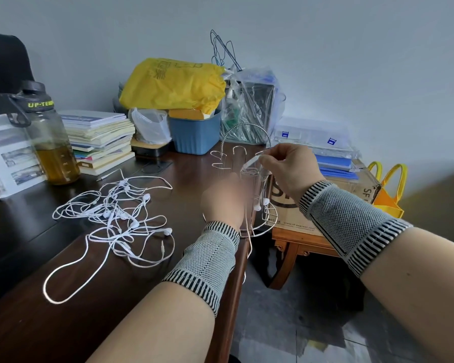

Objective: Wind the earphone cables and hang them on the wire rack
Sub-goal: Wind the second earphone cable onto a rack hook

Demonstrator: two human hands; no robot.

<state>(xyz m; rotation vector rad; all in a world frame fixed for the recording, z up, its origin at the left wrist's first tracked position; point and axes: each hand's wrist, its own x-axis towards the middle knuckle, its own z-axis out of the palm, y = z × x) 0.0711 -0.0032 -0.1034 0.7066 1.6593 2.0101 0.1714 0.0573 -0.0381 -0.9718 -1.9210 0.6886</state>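
Note:
A silver wire rack with several hooks stands at the right edge of the dark wooden table. My right hand pinches a white earphone cable beside one of the rack's hooks. That cable hangs down through the rack, with its earbuds dangling low. My left hand is blurred with motion, just left of the rack; whether it holds the cable cannot be told. A tangle of white earphone cables lies on the table to the left.
A tinted water bottle and a stack of books stand at the back left. A blue bin with a yellow bag sits behind the rack. A cardboard box rests on a low stool right of the table.

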